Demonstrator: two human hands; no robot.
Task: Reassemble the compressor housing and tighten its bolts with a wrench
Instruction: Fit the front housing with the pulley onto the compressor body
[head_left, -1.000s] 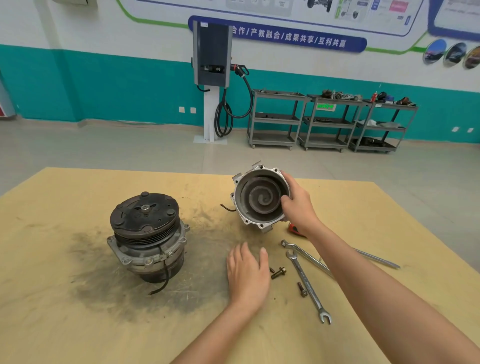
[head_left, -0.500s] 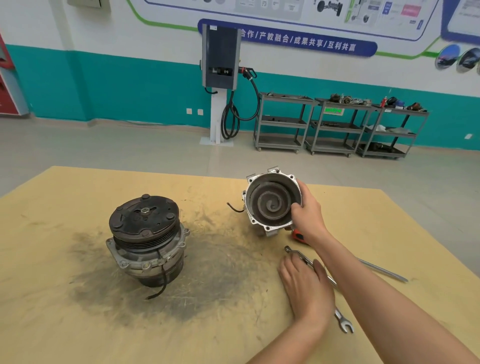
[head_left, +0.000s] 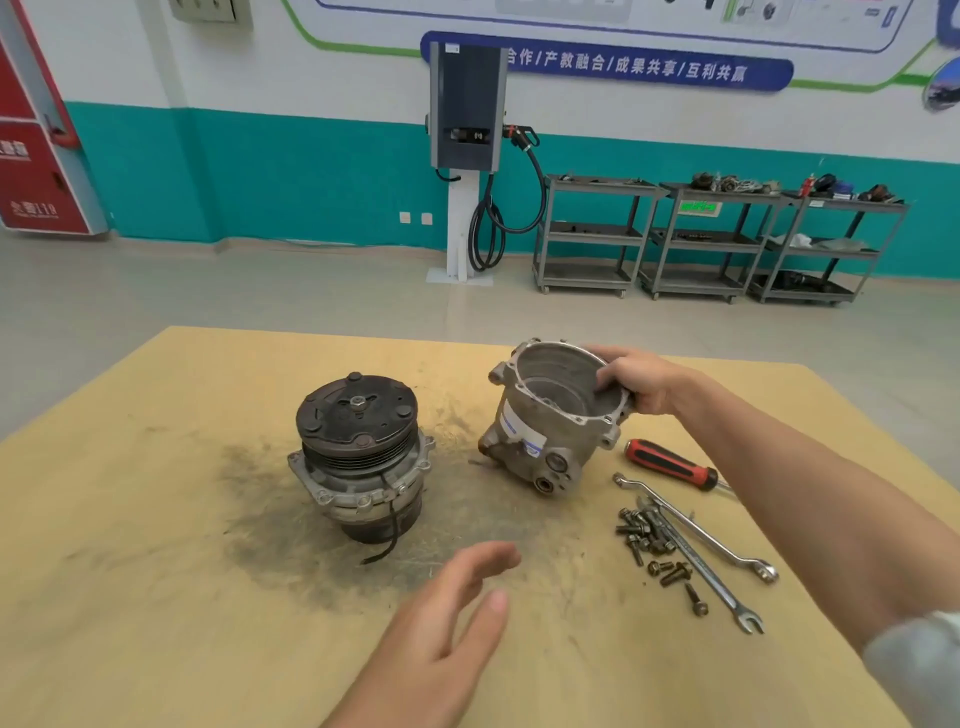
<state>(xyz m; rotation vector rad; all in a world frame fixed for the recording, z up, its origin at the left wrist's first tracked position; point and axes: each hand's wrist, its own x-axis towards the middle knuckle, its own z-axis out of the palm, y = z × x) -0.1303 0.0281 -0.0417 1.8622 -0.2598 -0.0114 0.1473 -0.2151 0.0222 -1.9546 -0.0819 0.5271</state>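
Note:
The silver compressor housing (head_left: 540, 426) stands tilted on the yellow board (head_left: 156, 571), its open mouth facing up and toward me. My right hand (head_left: 636, 384) grips its far right rim, thumb inside. The compressor's front part with its black clutch pulley (head_left: 358, 457) stands upright to the left, apart from the housing. My left hand (head_left: 447, 618) hovers open above the board in front, holding nothing. A heap of several bolts (head_left: 649, 540) and two wrenches (head_left: 696, 540) lie right of the housing.
A red-and-black screwdriver (head_left: 670, 465) lies behind the wrenches. A dark greasy smear (head_left: 270, 530) spreads around the pulley part. Beyond the board are the floor, a wall-side charging post (head_left: 467, 156) and grey shelf carts (head_left: 701, 239).
My right hand has tipped the housing so its mouth faces upward. My left hand has left the wrenches and bolts and moved left, lifted and open. The bolts lie gathered in a heap.

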